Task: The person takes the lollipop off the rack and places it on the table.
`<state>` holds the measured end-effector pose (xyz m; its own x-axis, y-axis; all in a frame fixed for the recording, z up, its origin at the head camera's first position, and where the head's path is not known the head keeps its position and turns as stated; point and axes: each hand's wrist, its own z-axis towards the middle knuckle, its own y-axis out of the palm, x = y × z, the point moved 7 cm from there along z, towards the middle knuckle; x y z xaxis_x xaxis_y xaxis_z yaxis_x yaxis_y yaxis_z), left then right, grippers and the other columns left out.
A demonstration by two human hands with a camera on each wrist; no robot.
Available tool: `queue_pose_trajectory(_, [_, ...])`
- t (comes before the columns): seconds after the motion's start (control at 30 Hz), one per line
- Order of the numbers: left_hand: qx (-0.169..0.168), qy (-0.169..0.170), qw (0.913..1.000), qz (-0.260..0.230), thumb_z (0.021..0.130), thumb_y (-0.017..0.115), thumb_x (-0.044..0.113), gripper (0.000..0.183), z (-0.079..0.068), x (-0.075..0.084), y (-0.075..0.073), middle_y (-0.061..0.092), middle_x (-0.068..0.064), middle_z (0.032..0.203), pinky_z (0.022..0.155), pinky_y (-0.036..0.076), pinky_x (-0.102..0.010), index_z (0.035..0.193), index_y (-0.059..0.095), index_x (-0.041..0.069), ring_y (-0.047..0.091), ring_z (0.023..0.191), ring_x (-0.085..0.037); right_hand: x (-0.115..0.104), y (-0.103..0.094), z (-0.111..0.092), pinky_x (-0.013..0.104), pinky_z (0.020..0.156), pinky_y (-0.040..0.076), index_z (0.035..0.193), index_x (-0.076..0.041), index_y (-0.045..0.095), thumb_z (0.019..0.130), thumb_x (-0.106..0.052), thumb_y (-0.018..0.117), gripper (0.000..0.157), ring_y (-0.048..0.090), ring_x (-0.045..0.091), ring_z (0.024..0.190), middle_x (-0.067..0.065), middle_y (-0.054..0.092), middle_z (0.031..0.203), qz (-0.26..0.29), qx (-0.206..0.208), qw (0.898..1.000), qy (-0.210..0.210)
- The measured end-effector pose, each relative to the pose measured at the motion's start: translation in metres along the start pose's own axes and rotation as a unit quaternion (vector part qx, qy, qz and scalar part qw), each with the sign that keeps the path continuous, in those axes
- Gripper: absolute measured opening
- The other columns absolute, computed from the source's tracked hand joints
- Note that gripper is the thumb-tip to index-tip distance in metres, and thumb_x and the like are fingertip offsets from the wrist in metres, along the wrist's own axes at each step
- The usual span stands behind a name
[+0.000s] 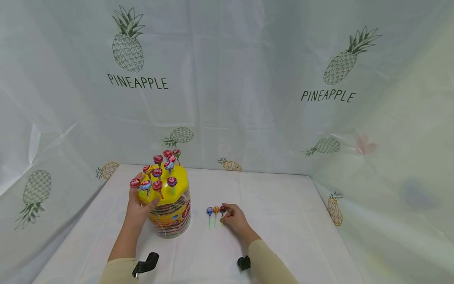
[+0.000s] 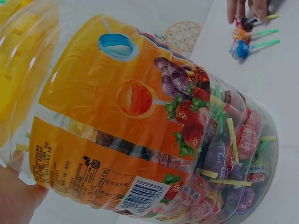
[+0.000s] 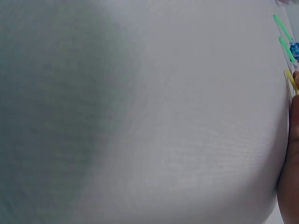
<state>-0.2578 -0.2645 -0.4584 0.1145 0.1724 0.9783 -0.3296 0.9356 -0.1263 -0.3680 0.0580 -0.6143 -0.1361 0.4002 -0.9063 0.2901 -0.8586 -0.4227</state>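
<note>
A clear plastic jar with a yellow lid stands on the left of the table, several wrapped lollipops sticking up from its top. My left hand grips the lid's near left side, thumb in front. More lollipops show through the jar's wall in the left wrist view. To the right of the jar, a blue lollipop and an orange lollipop lie side by side with green sticks. Beside them my right hand pinches a dark red lollipop with a yellow stick, low at the tabletop.
The white-covered table runs back to a pale curtain printed with pineapples, which also hangs along both sides. A black wrist mount sits on the left forearm, and another black mount is by the right sleeve.
</note>
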Motion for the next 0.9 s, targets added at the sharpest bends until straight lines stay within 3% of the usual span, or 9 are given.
queue_pose_trajectory(0.33, [0.0, -0.001, 1.0, 0.001, 0.09, 0.071, 0.019, 0.094, 0.0, 0.001, 0.0, 0.012, -0.014, 0.159, 0.112, 0.016, -0.064, 0.155, 0.006, 0.038, 0.012, 0.145, -0.038, -0.007, -0.001, -0.005, 0.026, 0.067, 0.05, 0.132, -0.007, 0.06, 0.079, -0.002, 0.078, 0.055, 0.059, 0.015, 0.086, 0.009, 0.055, 0.118, 0.003, 0.002, 1.0, -0.016])
queue_pose_trajectory(0.77, [-0.005, -0.006, 1.0, -0.001, 0.091, 0.07, 0.02, 0.095, 0.0, 0.002, 0.0, 0.015, -0.012, 0.158, 0.113, 0.019, -0.059, 0.155, 0.004, 0.038, 0.015, 0.145, -0.034, -0.014, -0.011, -0.012, 0.034, 0.081, 0.054, 0.132, -0.008, 0.06, 0.082, 0.0, 0.076, 0.053, 0.06, 0.026, 0.103, 0.012, 0.056, 0.123, 0.011, 0.002, 1.0, -0.001])
queue_pose_trajectory(0.9, [-0.005, -0.009, 0.9999, -0.003, 0.091, 0.071, 0.02, 0.095, -0.001, 0.001, 0.0, 0.016, -0.011, 0.158, 0.114, 0.019, -0.058, 0.155, 0.003, 0.039, 0.015, 0.145, -0.034, -0.028, -0.018, -0.01, 0.04, 0.091, 0.052, 0.133, -0.006, 0.058, 0.084, -0.001, 0.075, 0.052, 0.058, 0.031, 0.112, 0.014, 0.056, 0.128, 0.02, -0.003, 1.0, -0.014])
